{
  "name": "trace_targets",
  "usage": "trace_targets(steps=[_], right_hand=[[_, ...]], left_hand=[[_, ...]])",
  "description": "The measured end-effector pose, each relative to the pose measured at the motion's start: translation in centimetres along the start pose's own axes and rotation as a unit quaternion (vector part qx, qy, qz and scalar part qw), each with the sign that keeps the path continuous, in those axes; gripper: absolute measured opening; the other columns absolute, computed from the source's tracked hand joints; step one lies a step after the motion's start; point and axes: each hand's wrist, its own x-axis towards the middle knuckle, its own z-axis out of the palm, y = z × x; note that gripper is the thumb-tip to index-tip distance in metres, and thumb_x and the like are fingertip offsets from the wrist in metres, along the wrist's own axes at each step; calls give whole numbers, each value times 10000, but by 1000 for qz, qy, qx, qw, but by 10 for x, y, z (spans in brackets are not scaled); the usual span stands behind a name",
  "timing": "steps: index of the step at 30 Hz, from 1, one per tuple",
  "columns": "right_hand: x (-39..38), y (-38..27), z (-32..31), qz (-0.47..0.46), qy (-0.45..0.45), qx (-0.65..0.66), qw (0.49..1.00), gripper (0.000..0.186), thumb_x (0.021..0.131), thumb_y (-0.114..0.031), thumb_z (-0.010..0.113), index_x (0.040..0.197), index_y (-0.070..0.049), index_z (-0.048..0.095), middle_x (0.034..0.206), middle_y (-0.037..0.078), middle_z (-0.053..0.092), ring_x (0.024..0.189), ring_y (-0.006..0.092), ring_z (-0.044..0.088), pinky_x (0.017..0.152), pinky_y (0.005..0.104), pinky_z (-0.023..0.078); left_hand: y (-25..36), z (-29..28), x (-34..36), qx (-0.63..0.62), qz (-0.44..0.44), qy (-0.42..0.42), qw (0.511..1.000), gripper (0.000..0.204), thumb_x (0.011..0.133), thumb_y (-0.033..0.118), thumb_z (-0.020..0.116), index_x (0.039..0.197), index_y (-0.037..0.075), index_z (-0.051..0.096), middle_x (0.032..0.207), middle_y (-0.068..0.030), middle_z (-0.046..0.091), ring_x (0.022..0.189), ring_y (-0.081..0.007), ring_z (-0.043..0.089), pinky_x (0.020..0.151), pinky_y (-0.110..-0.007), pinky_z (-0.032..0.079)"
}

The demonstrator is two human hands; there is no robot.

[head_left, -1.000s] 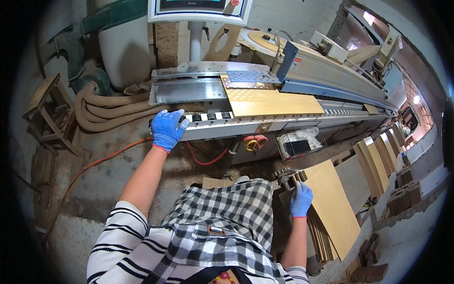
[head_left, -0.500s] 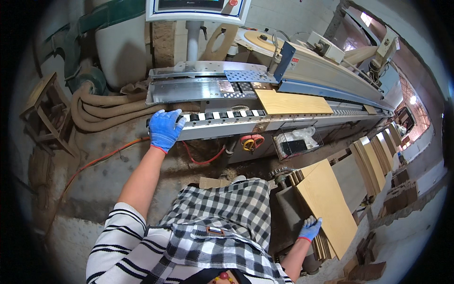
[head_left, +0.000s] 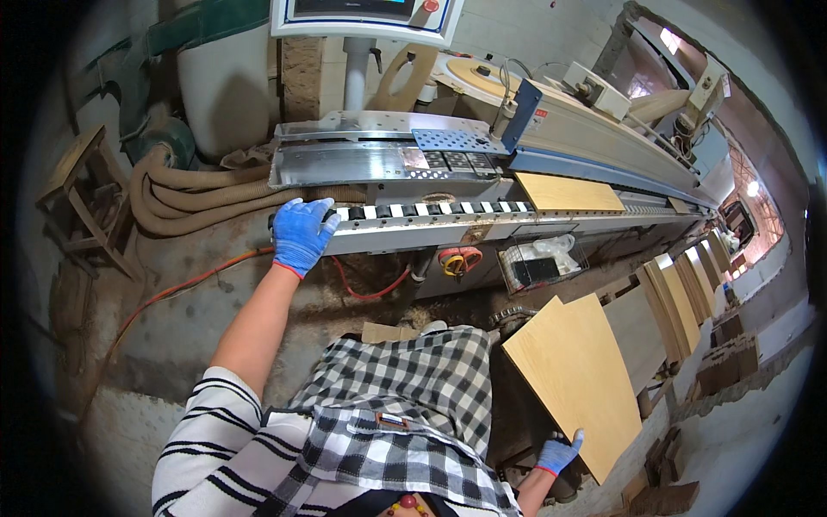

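My left hand (head_left: 301, 233), in a blue glove with a red cuff, rests over the left end of the roller rail (head_left: 383, 223), fingers extended and thumb apart. On the right, my right hand (head_left: 558, 453), gloved alike, grips a light wooden board (head_left: 579, 379) by its near edge. The thumb shows at the edge; the other fingers are partly hidden. The board slants over the stack of boards at my right side and covers most of it. Farther along the rail, another wooden board (head_left: 570, 194) lies flat against the blue guide of the long machine (head_left: 594, 164).
A control panel (head_left: 362, 17) stands above the machine's left end. Scissors (head_left: 459, 261) and a wire basket (head_left: 544, 264) hang below the rail. More board stacks (head_left: 670, 306) stand at right. Hoses (head_left: 189, 196) and a wooden stool (head_left: 90, 202) are at left.
My right hand has shifted the held board leftward and turned it slightly off the stack. The board on the machine has moved right along the rail. My left hand has stayed in place.
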Motion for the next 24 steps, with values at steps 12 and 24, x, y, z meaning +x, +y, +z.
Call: trace_targets(steps=[12,24], right_hand=[[-53,21,125,11,-147,-76,986,344,835,-321,636,1072,-85,553,842,28,618,592,125,539,518,290,434],[-114,163,355,299,-379,-120,867,245,870,-232,635,1081,-136,557,941,15,623,648,148,598,702,345,531]], left_hand=[[2,-17,-6,-22,15,-51,998,513,881,360,563,1319,104,484,1228,-116,579,1177,-278,507,1110,-459,223],[29,-111,-62,-15,64,-143,988,632,780,524,638,1249,109,555,1333,-163,475,1282,-385,363,1109,-493,209]])
